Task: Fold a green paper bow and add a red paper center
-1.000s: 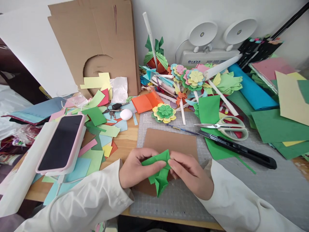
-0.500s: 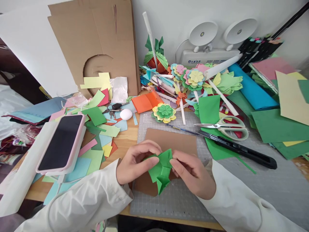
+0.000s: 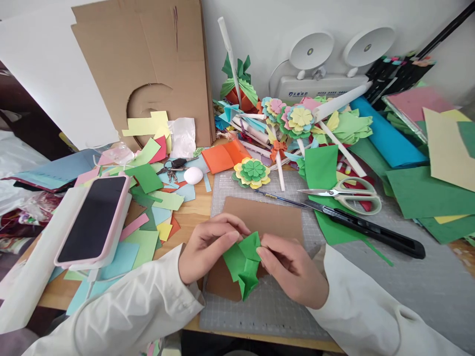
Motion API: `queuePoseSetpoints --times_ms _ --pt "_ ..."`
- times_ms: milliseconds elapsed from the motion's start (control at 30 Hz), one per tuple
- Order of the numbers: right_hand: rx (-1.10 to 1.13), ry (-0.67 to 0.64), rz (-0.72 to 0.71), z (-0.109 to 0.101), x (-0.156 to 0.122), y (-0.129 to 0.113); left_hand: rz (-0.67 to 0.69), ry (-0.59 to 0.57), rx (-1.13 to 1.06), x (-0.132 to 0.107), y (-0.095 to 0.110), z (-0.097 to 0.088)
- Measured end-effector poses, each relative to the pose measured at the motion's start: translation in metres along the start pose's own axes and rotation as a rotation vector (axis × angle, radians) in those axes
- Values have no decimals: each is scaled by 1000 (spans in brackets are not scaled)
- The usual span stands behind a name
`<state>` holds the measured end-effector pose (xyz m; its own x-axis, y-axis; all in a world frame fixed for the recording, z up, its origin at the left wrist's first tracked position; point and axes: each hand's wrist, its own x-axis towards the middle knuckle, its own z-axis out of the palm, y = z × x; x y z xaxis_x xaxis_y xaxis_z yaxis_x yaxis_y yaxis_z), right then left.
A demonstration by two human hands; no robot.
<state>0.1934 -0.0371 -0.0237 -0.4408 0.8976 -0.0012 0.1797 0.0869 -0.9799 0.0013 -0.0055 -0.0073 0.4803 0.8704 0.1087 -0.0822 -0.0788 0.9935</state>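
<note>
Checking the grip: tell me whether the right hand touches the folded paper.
Touching. In the head view, the fingertips of the right hand meet the right edge of the folded paper, with no gap showing.

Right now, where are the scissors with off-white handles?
In the head view, the scissors lie right of centre, partly on a bright green paper sheet, just beyond the black utility knife.

Green paper (image 3: 237,261), brown cardboard (image 3: 275,218), grey mat (image 3: 260,311), seemingly white-gridded

Right hand (image 3: 296,267) pinches folded green paper (image 3: 241,262) above cardboard (image 3: 269,215).
</note>
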Motion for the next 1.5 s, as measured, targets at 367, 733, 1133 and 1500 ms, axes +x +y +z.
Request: queuePoseSetpoints --times_ms 367,733,1133,1500 --pt "66 9 17 -1 -1 -3 -105 -150 -242 6 3 1" --pt "40 -31 -17 1 -3 0 -410 -179 -222 5 5 3" --pt "23 -38 -39 0 -2 -5 -423 -209 -185 5 4 5" --pt "119 -72 9 -5 5 -8 -409 -294 -48 3 10 3"
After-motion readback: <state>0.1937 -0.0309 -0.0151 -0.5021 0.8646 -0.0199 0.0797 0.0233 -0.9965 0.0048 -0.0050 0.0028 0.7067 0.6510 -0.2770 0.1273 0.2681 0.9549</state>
